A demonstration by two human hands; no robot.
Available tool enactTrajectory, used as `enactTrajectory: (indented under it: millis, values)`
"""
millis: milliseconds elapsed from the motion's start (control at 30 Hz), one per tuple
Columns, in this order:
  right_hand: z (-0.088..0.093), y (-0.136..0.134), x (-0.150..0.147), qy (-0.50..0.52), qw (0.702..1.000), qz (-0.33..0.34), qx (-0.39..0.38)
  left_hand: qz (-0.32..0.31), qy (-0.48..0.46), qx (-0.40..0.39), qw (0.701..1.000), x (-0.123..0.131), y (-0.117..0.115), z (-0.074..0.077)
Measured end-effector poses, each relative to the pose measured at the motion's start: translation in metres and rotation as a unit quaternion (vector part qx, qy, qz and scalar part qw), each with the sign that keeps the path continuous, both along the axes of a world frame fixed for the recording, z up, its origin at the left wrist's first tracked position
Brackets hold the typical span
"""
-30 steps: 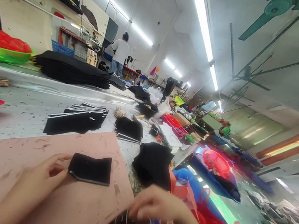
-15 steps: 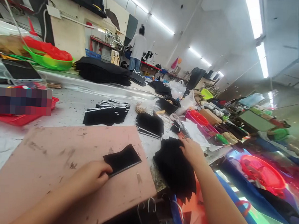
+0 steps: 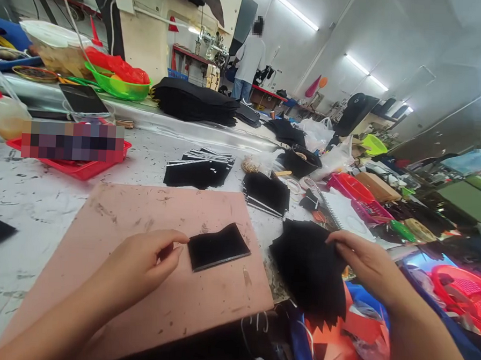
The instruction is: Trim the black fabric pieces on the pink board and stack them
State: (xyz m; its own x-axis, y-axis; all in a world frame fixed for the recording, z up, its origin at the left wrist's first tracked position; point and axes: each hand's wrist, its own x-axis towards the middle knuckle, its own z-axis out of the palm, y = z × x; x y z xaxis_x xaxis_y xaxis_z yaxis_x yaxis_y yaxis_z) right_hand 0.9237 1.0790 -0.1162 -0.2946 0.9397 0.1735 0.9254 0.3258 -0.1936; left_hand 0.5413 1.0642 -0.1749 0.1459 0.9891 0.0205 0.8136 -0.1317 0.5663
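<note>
Left hand (image 3: 150,258): lower left of centre; thumb and forefinger slightly parted at the left edge of a flat black rectangular piece (image 3: 218,247).
Right hand (image 3: 371,262): lower right; fingertips at the edge of a fanned black stack (image 3: 308,269); whether pinched, cannot tell.
Piece: lower centre, on a flat pink board (image 3: 121,211).

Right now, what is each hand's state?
Left hand: partly open, at the small black piece.
Right hand: at the fanned black stack; grip cannot be told.
</note>
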Motion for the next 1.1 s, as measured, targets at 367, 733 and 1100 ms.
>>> enactTrajectory:
  millis: [367, 733, 1100]
  values:
    - [-0.062, 0.010, -0.155, 0.064, 0.930, 0.244, -0.269, -0.353, 0.068, 0.199, 0.912, -0.001, -0.047, -0.022]
    - [-0.079, 0.007, -0.154, 0.084, 0.943, 0.175, -0.271, -0.329, 0.183, 0.240, 0.895, 0.001, -0.049, -0.051]
    - [-0.080, 0.009, -0.159, 0.094, 0.939, 0.149, -0.295, -0.335, 0.170, 0.250, 0.893, 0.002, -0.039, -0.059]
